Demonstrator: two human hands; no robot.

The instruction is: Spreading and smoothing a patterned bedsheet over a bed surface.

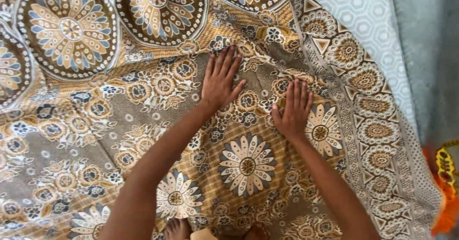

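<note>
Floral bedsheet (95,116) spread wide, left hand (221,80) and right hand (294,110) pressed flat, fingers released, pale hexagon-patterned mattress (368,20) beyond

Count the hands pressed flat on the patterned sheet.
2. The left hand lies flat on the floral sheet near top centre; the right hand lies flat just beside it, nearer the sheet's border. None looks hidden.

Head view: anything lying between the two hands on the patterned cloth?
Nothing but cloth. In the head view, the left hand and right hand press flat on the floral bedsheet, with only a creased, bare stretch of it between them.
</note>
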